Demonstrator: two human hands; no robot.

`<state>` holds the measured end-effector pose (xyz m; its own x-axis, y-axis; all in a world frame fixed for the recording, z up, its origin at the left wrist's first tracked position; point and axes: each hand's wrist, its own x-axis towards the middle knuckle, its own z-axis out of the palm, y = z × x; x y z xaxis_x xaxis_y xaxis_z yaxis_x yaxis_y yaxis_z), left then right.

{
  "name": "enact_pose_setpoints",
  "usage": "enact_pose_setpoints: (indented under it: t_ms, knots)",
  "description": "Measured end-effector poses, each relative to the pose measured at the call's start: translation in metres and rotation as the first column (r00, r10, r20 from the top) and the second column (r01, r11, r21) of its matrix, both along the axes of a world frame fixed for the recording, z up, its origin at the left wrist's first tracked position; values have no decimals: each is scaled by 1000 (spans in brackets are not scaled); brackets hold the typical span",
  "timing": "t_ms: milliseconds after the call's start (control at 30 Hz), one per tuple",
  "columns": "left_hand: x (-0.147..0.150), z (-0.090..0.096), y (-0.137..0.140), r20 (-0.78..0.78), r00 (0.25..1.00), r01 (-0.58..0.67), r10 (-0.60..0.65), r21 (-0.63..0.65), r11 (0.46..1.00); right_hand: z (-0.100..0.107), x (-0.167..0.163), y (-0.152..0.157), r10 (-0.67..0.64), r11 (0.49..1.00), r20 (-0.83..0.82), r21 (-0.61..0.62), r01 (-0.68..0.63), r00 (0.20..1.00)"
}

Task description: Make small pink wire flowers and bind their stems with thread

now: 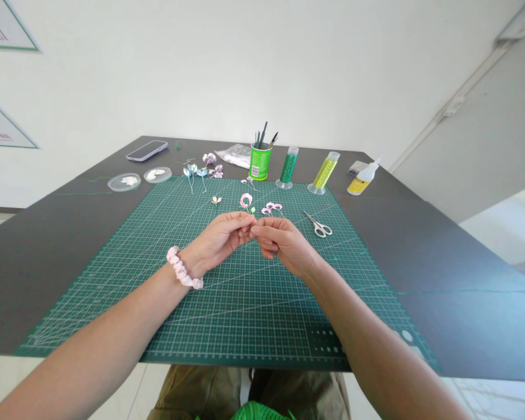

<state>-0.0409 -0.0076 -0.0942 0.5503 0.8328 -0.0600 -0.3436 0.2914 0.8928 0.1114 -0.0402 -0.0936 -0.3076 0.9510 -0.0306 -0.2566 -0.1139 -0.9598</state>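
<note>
My left hand point(236, 236) and my right hand point(280, 239) meet above the cutting mat point(227, 315), fingertips pinched together. From between them rises a thin flower stem with a small yellow-green tip point(253, 210). The fingers hide most of the stem. Just behind my left fingertips is a pink ring-shaped petal point(245, 200); I cannot tell whether it is held or lies on the mat. Several pink petals on wires point(271, 207) lie just beyond my right hand. A small cream flower point(216, 200) lies beyond my left wrist.
White-handled scissors point(322, 228) lie to the right. Along the back stand a green pen cup point(260, 161), a dark green thread spool point(287, 168), a yellow-green spool point(324, 173) and a glue bottle point(363, 177). Blue flowers point(195, 171), a white-filled dish point(125, 182) and a phone point(147, 150) are at left.
</note>
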Motion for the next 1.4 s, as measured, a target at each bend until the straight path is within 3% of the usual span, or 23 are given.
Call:
enact_pose_setpoints:
  t_ms: [1400]
  knots:
    - [0,-1,0,21,999,27,-26,-33,999,0,-1,0,6,1000,7,10,-7,1000]
